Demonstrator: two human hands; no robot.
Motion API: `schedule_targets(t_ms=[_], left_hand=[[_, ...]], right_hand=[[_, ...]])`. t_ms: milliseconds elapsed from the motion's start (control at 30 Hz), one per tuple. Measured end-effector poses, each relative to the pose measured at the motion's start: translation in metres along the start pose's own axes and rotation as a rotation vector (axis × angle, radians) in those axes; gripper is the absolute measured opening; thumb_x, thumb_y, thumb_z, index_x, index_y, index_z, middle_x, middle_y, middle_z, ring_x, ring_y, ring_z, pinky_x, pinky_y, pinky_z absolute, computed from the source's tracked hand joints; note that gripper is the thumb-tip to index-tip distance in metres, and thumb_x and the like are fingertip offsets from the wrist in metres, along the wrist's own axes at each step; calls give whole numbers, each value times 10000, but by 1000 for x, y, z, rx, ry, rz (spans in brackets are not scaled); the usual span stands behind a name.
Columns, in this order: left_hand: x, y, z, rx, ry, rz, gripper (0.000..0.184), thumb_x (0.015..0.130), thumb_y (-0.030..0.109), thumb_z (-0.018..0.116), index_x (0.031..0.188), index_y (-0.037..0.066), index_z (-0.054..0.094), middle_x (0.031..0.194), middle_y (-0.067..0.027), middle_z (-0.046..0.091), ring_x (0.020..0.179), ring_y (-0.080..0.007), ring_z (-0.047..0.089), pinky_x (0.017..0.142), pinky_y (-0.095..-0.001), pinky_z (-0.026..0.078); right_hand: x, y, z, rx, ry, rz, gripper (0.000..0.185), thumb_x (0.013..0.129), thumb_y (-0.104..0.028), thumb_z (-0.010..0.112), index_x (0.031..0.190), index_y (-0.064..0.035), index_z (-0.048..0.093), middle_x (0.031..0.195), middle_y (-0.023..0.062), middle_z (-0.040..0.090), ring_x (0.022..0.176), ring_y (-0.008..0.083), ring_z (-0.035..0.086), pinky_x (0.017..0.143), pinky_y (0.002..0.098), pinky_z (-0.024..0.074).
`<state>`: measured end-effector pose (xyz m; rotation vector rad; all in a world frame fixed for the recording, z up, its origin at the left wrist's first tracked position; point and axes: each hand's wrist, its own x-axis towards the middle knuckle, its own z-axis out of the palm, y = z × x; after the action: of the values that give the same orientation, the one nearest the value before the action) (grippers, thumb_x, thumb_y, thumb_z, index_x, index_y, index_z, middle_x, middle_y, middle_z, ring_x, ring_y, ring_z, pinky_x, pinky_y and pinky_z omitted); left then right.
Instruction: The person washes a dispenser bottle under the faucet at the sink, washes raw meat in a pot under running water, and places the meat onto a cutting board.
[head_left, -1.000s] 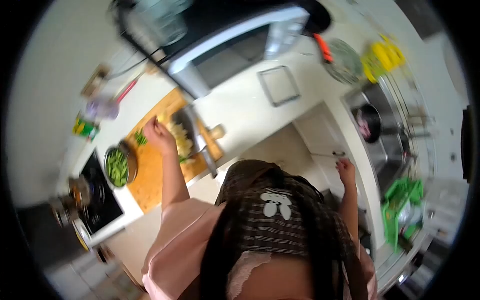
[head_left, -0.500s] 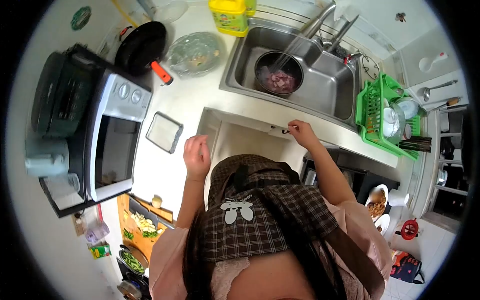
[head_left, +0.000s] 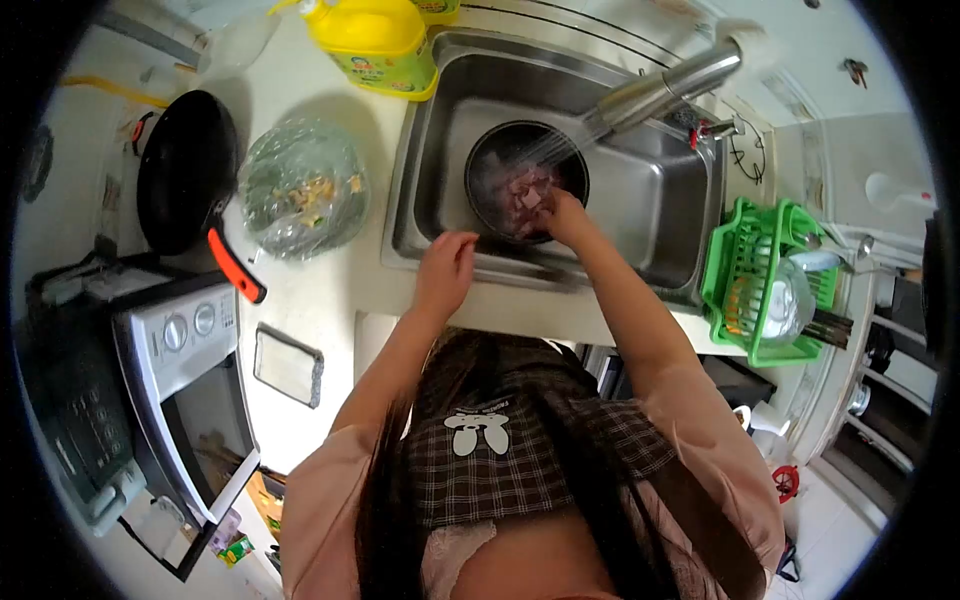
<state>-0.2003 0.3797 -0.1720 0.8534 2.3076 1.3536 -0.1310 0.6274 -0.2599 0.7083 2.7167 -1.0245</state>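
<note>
In the sink, water from the faucet (head_left: 680, 85) sprays into a dark round pot (head_left: 480, 200) holding pieces of raw pinkish meat (head_left: 527, 190). My right hand (head_left: 562, 217) reaches over the pot's near right rim, its fingers down at the meat. The fingertips are hidden there, so I cannot see whether they grip a piece. My left hand (head_left: 447, 268) hovers by the sink's front edge, left of the pot, with nothing in it and its fingers loosely extended.
The steel sink (head_left: 400, 225) has a second basin on the right. A green dish rack (head_left: 765, 285) stands beside it. Left of the sink are a yellow detergent jug (head_left: 375, 50), a plastic-covered dish (head_left: 305, 190), a black frying pan (head_left: 185, 170) and a countertop oven (head_left: 190, 350).
Both hands have moved forward from the counter's front. The right hand has entered the pot, while the left has come up to the sink edge. My view has shifted nearer the sink.
</note>
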Motion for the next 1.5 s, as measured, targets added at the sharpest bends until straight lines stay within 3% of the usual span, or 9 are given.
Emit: schedule_targets(t_ms=[233,433,700,767,800,900,1000,1200,1500], left_hand=[[111,-49,99,-853,118,-771,248,807,30,507,1056,31,518,1056,-101,538,915,-178,538,807,-294,415],[133,-85,155,-1019,156,-1323,336,855,223,489,1134,36,467,1153,-107,487,1030,-246,478,840,-375,422],[143,-105,145,-1413,257,-1354,427,859,475,428,1036,101,534,910,-78,586,777,-249,574,572,-392,480],[132,-120,150,-1103,-65,-1204,325,855,381,491,978,84,538,831,-80,576,658,-223,564,476,-333,439],[142,-96,149,-1058,149,-1268,228,849,244,523,977,56,506,736,-64,554,551,-195,526,401,-299,373],[141,-89,158,-636,279,-981,440,829,201,547,1180,-26,409,1062,-175,531,948,-297,526,781,-381,436],[144,-73,163,-231,385,-908,503,835,161,531,1248,-36,322,1151,-185,491,1009,-300,497,864,-362,389],[152,-94,167,-935,516,-1033,488,824,152,518,1240,-40,351,1150,-179,489,1018,-304,489,864,-375,389],[122,-102,166,-1056,261,-1219,228,850,139,477,979,-40,535,917,-134,560,744,-225,573,608,-303,473]], right_hand=[[68,0,-4,-62,-138,428,394,801,-254,543,1095,5,505,1091,215,540,992,366,525,841,410,425],[113,88,87,96,-324,108,352,846,-297,481,1095,-56,542,1094,92,572,955,247,558,800,340,449],[110,26,52,1268,-597,605,258,815,-253,560,959,-41,586,883,78,610,736,172,587,609,272,470],[112,33,43,869,-238,343,188,792,-155,590,923,-21,581,812,51,609,664,143,584,569,246,452],[111,37,37,755,-144,233,169,775,-99,601,899,13,573,801,101,616,659,200,590,579,289,456],[111,4,-21,221,11,-124,232,777,-110,594,960,26,553,832,170,608,686,281,589,615,328,459],[127,21,1,262,-125,-20,307,796,-155,574,1050,13,537,888,216,593,763,334,583,693,346,454],[115,6,29,549,-373,375,293,837,-189,524,1061,-4,557,895,155,615,803,274,587,736,334,451],[98,56,36,1509,-374,523,370,876,-173,486,1153,64,421,927,162,593,760,216,591,674,303,502]])
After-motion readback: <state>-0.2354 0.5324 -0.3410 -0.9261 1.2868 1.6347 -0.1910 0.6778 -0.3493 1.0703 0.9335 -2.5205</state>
